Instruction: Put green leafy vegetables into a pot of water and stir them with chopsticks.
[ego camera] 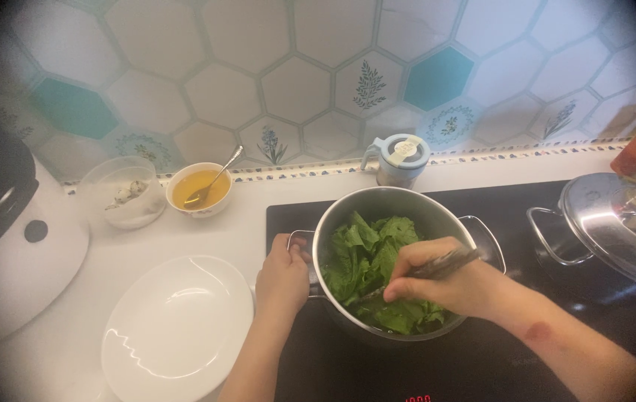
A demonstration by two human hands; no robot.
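A steel pot (377,202) full of green leafy vegetables (366,260) stands on the black cooktop (482,365). My left hand (282,277) grips the pot's left handle. Over the pot, my right hand (444,279) holds dark chopsticks (437,266), whose tips reach down into the greens.
A white plate (176,327) lies on the counter left of the pot. Behind it stand a small bowl of yellow liquid with a spoon (199,190) and a clear bowl (123,192). A lidded cup (398,158) is by the wall. A second lidded pot (608,223) sits right. A white appliance (13,238) is far left.
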